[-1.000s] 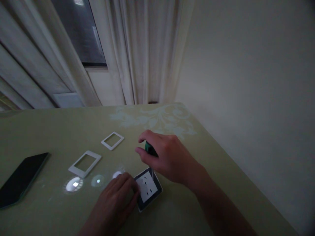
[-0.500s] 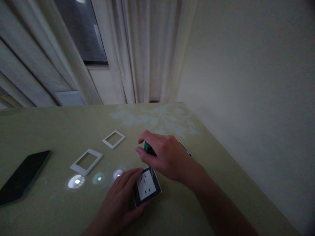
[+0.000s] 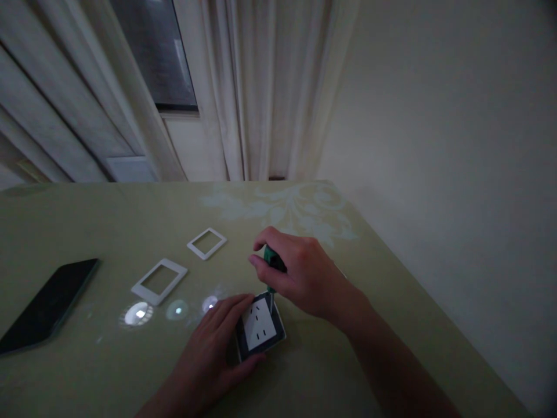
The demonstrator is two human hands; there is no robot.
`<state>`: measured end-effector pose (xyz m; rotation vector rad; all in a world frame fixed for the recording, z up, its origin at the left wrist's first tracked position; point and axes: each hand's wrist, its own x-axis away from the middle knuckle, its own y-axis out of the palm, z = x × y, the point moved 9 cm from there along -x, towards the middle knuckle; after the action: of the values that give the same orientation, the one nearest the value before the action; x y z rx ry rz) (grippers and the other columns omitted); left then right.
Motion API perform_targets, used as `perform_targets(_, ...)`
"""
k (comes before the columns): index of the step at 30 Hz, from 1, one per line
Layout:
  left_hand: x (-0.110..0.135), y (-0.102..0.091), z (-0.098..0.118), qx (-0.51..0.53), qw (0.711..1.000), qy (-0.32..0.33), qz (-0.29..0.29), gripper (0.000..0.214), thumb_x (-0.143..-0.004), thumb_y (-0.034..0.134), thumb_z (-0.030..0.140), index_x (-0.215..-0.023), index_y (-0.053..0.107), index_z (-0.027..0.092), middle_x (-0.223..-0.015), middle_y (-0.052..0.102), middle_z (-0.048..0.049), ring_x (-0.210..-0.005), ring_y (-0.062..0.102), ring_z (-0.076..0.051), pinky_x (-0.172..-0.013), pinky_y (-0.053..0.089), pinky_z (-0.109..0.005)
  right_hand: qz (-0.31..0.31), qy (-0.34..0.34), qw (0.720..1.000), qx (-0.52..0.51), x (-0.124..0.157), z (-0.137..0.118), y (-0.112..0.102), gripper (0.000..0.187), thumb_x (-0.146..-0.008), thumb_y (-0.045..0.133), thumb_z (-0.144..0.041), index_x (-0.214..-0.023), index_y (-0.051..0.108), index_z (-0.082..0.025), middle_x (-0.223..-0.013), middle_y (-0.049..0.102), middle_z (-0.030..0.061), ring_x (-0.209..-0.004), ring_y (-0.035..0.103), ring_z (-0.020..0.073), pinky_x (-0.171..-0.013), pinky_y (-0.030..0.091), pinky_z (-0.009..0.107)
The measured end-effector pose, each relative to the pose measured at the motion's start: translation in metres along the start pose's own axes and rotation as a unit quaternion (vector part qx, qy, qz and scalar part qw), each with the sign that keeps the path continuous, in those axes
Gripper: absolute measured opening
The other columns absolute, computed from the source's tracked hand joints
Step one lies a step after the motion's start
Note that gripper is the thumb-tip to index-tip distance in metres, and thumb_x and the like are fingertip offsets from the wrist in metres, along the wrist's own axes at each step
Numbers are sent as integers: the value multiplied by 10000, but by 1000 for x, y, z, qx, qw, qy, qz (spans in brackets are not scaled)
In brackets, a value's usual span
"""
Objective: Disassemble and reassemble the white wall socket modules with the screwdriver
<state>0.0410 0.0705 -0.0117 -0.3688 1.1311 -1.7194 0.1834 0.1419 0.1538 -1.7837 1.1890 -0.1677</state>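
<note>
A wall socket (image 3: 260, 326) with a white slotted face and dark border lies on the table, tilted slightly in the view. My left hand (image 3: 213, 348) grips it from the left, fingers along the far side and thumb at the near edge. In my right hand (image 3: 300, 273) is a screwdriver (image 3: 274, 258) with a green and black handle, held upright above the socket. Its shaft reaches down to the socket's upper right border; the tip's exact contact is hard to make out.
Two white frames, a larger one (image 3: 179, 283) and a smaller one (image 3: 194, 250), lie left of the hands. A dark phone or tablet (image 3: 47, 305) rests at the far left. A thin object (image 3: 340, 270) is mostly hidden behind my right wrist. Curtains (image 3: 256, 87) and a wall (image 3: 444, 145) bound the table.
The view has shifted a little, so the table items appear slightly to the right and higher. My right hand has tilted the screwdriver slightly, its handle now further right; my left hand keeps its hold.
</note>
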Motion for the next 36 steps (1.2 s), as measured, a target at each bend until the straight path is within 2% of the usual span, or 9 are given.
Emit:
perform_targets(5,2,2,-2,-1,1000,2,0,831,-891,829,423,-1592,389,354,-1517,639,-99,-1331,660,-357,-1072,618,-538,-9,-13,1000,-4,1,-3,3,96,-1038,618,-276,-1103,636,-208,-935,704,-9,-800,645,148,-761,430,269)
perform_targets(11,2,1,-5,2,1000,-6,4,796,-882,838,435,-1564,432,366,-1454,674,-107,-1263,694,-372,-1016,632,-556,-39,-75,996,-18,6,-19,1,158,-907,656,-138,-1046,637,-211,-958,677,-13,-808,606,135,-769,428,248)
perform_targets(13,2,-2,-8,12,1000,-8,8,819,-869,850,427,-1575,438,377,-1475,670,-107,-1281,689,-382,-1026,627,-562,-32,-77,997,6,7,-20,0,73,-985,674,-257,-990,620,-208,-935,682,0,-807,605,147,-745,410,260)
perform_targets(16,2,-6,-13,32,999,-6,18,863,-831,876,396,-1581,450,398,-1504,663,-91,-1304,683,-392,-1042,620,-576,-19,-46,994,97,8,-17,-1,368,-1061,604,-570,-952,605,-219,-773,676,-8,-675,568,160,-611,279,296)
perform_targets(19,1,-7,-16,58,998,-3,16,863,-827,878,374,-1576,452,417,-1505,665,-75,-1318,676,-391,-1053,617,-581,-51,-31,987,147,10,-18,0,324,-1067,597,-537,-958,606,-232,-714,673,-18,-609,532,161,-590,196,321)
perform_targets(23,-3,-9,-16,94,996,5,3,834,-860,863,392,-1578,444,458,-1521,650,-75,-1349,657,-398,-1063,610,-598,-128,-88,986,52,14,-31,6,101,-1058,615,-323,-1026,581,-233,-895,710,-9,-758,585,162,-673,338,291)
perform_targets(26,-6,-10,-17,135,991,9,-11,814,-863,863,409,-1562,452,481,-1502,662,-63,-1336,668,-390,-1061,615,-589,-139,-110,984,-14,14,-32,6,104,-1015,642,-260,-1067,559,-227,-983,695,3,-841,597,157,-763,412,273)
perform_targets(31,-3,-6,-29,163,986,-9,-17,844,-872,860,424,-1589,417,471,-1559,631,-56,-1364,653,-406,-1121,571,-619,-90,-61,992,65,10,-21,5,248,-1049,596,-471,-988,579,-232,-752,646,-29,-654,542,161,-628,308,296)
perform_targets(36,-4,-9,-23,185,983,-20,-14,798,-907,830,411,-1594,434,490,-1551,640,-41,-1410,624,-395,-1128,580,-615,-110,-102,987,62,14,-38,2,105,-1043,552,-286,-1119,566,-215,-1030,733,40,-885,639,197,-781,405,317)
